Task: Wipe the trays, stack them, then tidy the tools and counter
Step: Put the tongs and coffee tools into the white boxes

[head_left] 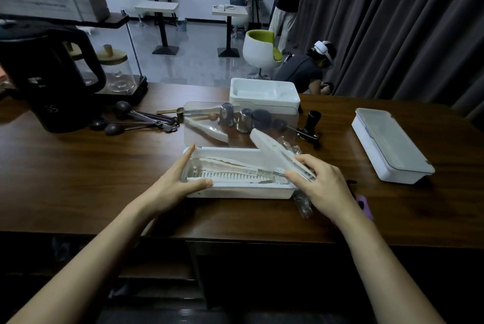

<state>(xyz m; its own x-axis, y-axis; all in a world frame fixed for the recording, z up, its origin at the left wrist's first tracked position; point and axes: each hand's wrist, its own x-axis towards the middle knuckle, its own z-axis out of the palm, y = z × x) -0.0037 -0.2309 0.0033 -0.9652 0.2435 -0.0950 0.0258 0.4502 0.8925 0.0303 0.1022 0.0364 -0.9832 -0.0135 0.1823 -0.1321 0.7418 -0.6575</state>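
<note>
Tool-tidying stage, as judged from the layout. An open tray lies on the near middle of the desk, its clear lid standing upright along the far edge. The left hand is released, with straight fingers laid against the tray's left end and the thumb along the near rim, bracing the tray rather than clasping it. The right hand grasps a pair of white tongs near its lower end. That end dips into the right part of the tray, while the other end tilts up toward the far left, above the rim. A second pair of tongs already lies lengthwise inside, on a slatted insert. Seen through the lid, just beyond the tray, are two metal cups, a further white tool and some dark round pieces. A bunch of dark measuring spoons lies to the far left, beside a black kettle. A closed tray sits well apart on the right, and another white tray, without a lid, stands at the far middle. The trays are therefore not yet stacked. The next move probably calls for lowering the raised end until the tongs lie flat beside the second pair and below the rim, so the lid can close. The left hand would keep the tray from sliding meanwhile. The loose tools beyond the tray have yet to be gathered.
</note>
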